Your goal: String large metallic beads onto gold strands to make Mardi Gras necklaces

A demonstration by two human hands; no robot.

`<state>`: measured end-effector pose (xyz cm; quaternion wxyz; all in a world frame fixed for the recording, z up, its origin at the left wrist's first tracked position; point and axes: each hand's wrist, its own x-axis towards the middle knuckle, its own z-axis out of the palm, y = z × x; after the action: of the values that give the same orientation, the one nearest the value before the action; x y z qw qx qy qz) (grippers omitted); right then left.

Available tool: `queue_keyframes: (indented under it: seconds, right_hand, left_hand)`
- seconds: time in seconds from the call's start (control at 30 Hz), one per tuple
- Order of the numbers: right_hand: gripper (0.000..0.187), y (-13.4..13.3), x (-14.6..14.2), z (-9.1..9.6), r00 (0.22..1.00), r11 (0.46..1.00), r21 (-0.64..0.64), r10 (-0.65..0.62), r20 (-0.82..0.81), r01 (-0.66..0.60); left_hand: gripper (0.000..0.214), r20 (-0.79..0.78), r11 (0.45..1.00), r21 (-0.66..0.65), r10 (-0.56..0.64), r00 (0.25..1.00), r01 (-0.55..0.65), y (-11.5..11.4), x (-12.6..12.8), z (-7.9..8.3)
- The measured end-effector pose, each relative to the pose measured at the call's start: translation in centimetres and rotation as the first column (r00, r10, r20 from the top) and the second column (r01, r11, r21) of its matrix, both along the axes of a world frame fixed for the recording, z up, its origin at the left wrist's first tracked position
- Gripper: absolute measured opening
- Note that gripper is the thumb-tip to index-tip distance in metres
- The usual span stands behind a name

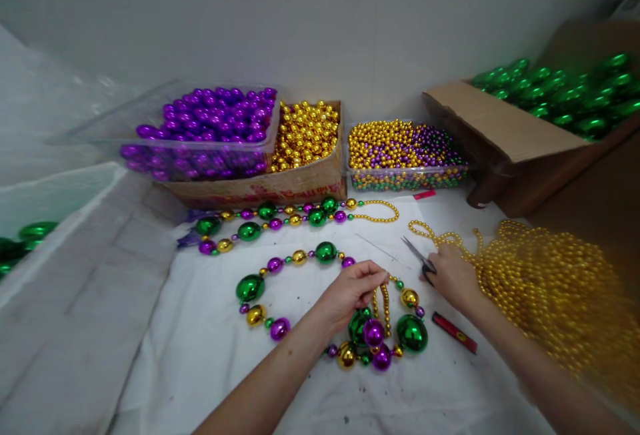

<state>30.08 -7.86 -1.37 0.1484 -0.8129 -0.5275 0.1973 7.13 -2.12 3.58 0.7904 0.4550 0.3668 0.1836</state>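
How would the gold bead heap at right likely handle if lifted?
The gold bead heap would probably sag rather than hold shape, since strands at its edge curve freely. It may snag, as its beads lie jumbled together.

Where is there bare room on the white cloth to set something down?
Widest patch: the white cloth left of the large-beaded strand. Another, speckled, lies nearest you, between the left forearm and right forearm. It's crowded at right: right hand, scissors, gold bead pile. Bead containers line the back.

Dim light glints off the purple balls (215, 115), while piled gold beads (590, 308) blur.
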Motion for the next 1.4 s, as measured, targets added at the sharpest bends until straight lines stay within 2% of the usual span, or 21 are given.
queue_keyframes:
  seconds: [0.1, 0.2, 0.27, 0.33, 0.4, 0.43, 0.47, 0.5, 0.57, 0.6, 0.67, 0.77, 0.9, 0.97, 1.1, 1.17, 1.23, 1.33, 1.4]
  right_hand:
    - [0.018, 0.9, 0.7, -0.5, 0.999, 0.996, -0.088, 0.033, 0.025, -0.031]
    - [0.033, 1.2, 1.9, 0.2, 0.997, 0.989, -0.131, 0.064, -0.046, -0.070]
    - [0.027, 0.8, 1.9, 1.2, 0.988, 0.990, -0.092, 0.092, -0.124, -0.104]
    - [0.010, 0.0, 0.5, 2.3, 0.969, 0.991, -0.014, 0.130, -0.212, -0.136]
    - [0.021, -1.0, -2.2, 3.2, 0.924, 0.987, 0.086, 0.158, -0.347, -0.136]
    - [0.026, -1.4, -3.8, 3.6, 0.877, 0.982, 0.150, 0.172, -0.448, -0.116]
    - [0.024, -1.7, -5.4, 3.8, 0.730, 0.964, 0.263, 0.162, -0.665, 0.025]
    - [0.023, -1.9, -6.9, 3.9, 0.569, 0.949, 0.293, 0.180, -0.802, 0.113]
    - [0.027, -2.0, -9.1, 4.0, 0.311, 0.931, 0.269, 0.188, -0.932, 0.245]
    - [0.030, -2.0, -9.7, 3.9, 0.243, 0.936, 0.231, 0.167, -0.956, 0.265]
    - [0.032, -1.8, -10.3, 3.7, 0.192, 0.948, 0.154, 0.102, -0.976, 0.277]
    - [0.031, -1.9, -10.0, 3.1, 0.186, 0.959, 0.070, 0.018, -0.982, 0.274]
    - [0.029, -3.0, -9.3, 2.5, 0.149, 0.956, -0.006, -0.051, -0.988, 0.294]
    - [0.029, -3.7, -9.2, 2.5, 0.119, 0.950, -0.033, -0.074, -0.990, 0.310]
    - [0.025, -5.1, -9.0, 2.9, 0.032, 0.952, -0.059, -0.071, -0.997, 0.299]
    - [0.023, -5.6, -9.1, 3.2, 0.023, 0.953, -0.040, -0.050, -0.998, 0.300]
    - [0.021, -6.0, -9.3, 3.5, 0.127, 0.940, 0.042, -0.002, -0.992, 0.339]
    - [0.018, -6.2, -9.8, 4.0, 0.372, 0.898, 0.229, 0.080, -0.925, 0.375]
    - [0.019, -6.1, -10.0, 4.3, 0.446, 0.890, 0.277, 0.096, -0.890, 0.361]
  left_hand:
    - [0.030, -0.037, 0.996, 0.081, 0.043, 0.998, -0.040, -0.2, 0.1, 0.0]
    - [0.027, -0.056, 0.988, 0.139, 0.071, 0.996, -0.062, -0.4, 0.1, 0.0]
    - [0.024, -0.076, 0.982, 0.168, 0.102, 0.992, -0.088, -0.4, 0.1, -0.1]
    - [0.021, -0.090, 0.973, 0.207, 0.124, 0.988, -0.103, -0.5, 0.3, -0.1]
    - [0.018, -0.086, 0.955, 0.275, 0.137, 0.987, -0.108, -0.6, 0.6, -0.1]
    - [0.017, -0.081, 0.941, 0.320, 0.144, 0.986, -0.112, -0.7, 0.7, -0.1]
    - [0.016, -0.079, 0.921, 0.370, 0.158, 0.984, -0.118, -0.8, 0.8, -0.1]
    - [0.015, -0.081, 0.896, 0.425, 0.177, 0.981, -0.126, -0.8, 0.9, 0.0]
    - [0.014, -0.096, 0.843, 0.521, 0.216, 0.972, -0.136, -0.9, 0.9, 0.2]
    - [0.015, -0.106, 0.822, 0.554, 0.229, 0.968, -0.134, -1.0, 0.9, 0.3]
    - [0.015, -0.119, 0.795, 0.594, 0.243, 0.963, -0.127, -1.1, 0.8, 0.3]
    - [0.015, -0.118, 0.811, 0.569, 0.241, 0.963, -0.133, -1.3, 0.6, -0.1]
    - [0.018, -0.087, 0.917, 0.368, 0.197, 0.977, -0.152, -1.6, 0.6, -1.0]
    - [0.021, -0.071, 0.947, 0.278, 0.188, 0.980, -0.161, -1.6, 0.6, -1.2]
    - [0.021, -0.058, 0.959, 0.218, 0.198, 0.979, -0.181, -1.4, 0.8, -1.1]
    - [0.021, -0.061, 0.964, 0.205, 0.184, 0.981, -0.168, -1.3, 0.8, -1.1]
    - [0.021, -0.076, 0.968, 0.204, 0.165, 0.983, -0.147, -1.3, 0.9, -1.1]
    - [0.021, -0.102, 0.971, 0.211, 0.137, 0.985, -0.114, -1.5, 1.0, -1.0]
    - [0.020, -0.115, 0.972, 0.215, 0.123, 0.986, -0.097, -1.7, 1.0, -0.9]
